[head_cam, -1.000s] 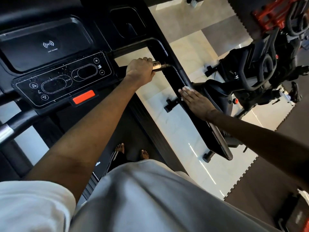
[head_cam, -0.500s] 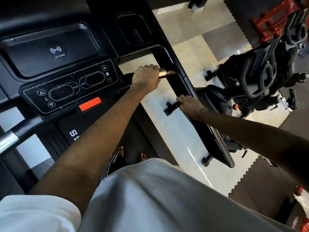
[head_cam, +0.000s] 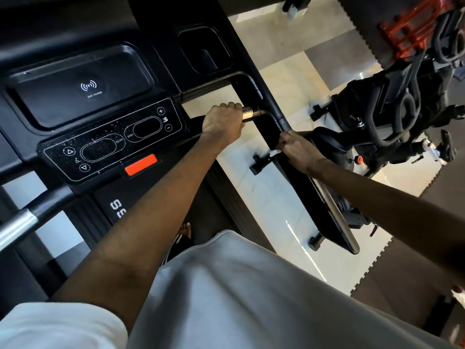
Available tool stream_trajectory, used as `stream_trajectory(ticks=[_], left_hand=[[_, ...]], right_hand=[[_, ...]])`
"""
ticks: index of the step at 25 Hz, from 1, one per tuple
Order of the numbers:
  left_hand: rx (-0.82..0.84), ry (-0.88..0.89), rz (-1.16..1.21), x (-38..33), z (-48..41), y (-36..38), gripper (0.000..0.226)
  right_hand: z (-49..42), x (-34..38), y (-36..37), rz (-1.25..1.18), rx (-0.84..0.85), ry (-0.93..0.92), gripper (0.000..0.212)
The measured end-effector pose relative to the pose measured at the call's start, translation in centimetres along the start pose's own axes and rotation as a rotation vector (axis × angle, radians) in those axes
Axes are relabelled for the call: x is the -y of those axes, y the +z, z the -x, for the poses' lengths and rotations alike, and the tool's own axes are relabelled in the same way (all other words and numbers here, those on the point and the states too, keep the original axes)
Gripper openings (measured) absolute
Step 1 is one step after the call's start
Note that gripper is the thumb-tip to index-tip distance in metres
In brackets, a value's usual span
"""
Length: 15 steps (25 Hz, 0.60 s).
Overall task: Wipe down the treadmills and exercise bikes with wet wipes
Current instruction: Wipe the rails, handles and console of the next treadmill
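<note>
Left hand: the left hand [head_cam: 222,122] is being kept curled tightly round the short inner handlebar, and the bar's shiny metal sensor sleeve [head_cam: 247,114] is being left exposed just past the knuckles.
Right hand: the right hand [head_cam: 299,149] is being wrapped round the treadmill's black right side rail [head_cam: 314,187], with the fingers closed over both the rail and a wipe.
Wet wipe: the white wet wipe [head_cam: 275,152] is being pinched between the right fingers and the rail (only a small corner is showing below the fingertips).
Treadmill: the control panel [head_cam: 113,139] is being seen from above, speckled with fine pale specks, with the orange-red stop tab [head_cam: 141,164] just below it and the charging tray [head_cam: 80,89] just above.
Other handlebar: a bar with a silver sleeve [head_cam: 32,217] is being left untouched at the lower left.
Person: the belt is being stood on with bare toes [head_cam: 186,229], partly hidden by a pale shirt.
Exercise bike: a black exercise bike [head_cam: 392,114] is being shown beside the treadmill, to the right of the rail, on the pale tiled floor [head_cam: 276,197].
Surroundings: red-framed equipment [head_cam: 412,28] is being glimpsed at the top right, and a dark interlocking mat [head_cam: 402,268] is being shown at the lower right.
</note>
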<state>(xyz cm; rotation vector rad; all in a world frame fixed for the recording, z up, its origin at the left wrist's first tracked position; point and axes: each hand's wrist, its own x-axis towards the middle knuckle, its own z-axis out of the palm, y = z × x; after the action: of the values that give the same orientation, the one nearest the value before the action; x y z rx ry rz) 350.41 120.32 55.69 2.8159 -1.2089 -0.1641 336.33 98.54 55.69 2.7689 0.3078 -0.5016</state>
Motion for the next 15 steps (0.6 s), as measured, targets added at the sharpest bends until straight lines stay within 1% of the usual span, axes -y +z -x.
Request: stream_trajectory(ticks=[2,4,5,7,11,13,15], left_hand=[[0.004,0.007,0.003,-0.1,0.0,-0.1,0.042],[0.007,0.01,-0.011,0.0,0.0,0.0,0.042],[0.007,0.007,-0.02,0.1,0.1,0.0,0.043],[0.019,0.005,-0.009,0.1,0.2,-0.2,0.043],[0.063,-0.008,0.005,-0.1,0.2,-0.6,0.044],[0.101,-0.041,0.043,0.1,0.2,-1.1,0.045],[0.104,-0.084,0.057,0.3,0.8,-1.6,0.045]], right_hand=[[-0.3,0.2,0.5,-0.246,-0.062,0.18,0.033],[0.2,1.3,1.0,-0.483,-0.198,0.34,0.027],[0.6,1.8,1.1,-0.575,-0.273,0.39,0.026],[0.7,2.4,1.1,-0.678,-0.378,0.464,0.026],[-1.6,2.0,0.1,-0.824,-0.53,0.506,0.024],[-3.6,1.8,-1.0,-0.924,-0.624,0.593,0.02],[-5.4,2.0,-2.3,-0.998,-0.67,0.667,0.02]])
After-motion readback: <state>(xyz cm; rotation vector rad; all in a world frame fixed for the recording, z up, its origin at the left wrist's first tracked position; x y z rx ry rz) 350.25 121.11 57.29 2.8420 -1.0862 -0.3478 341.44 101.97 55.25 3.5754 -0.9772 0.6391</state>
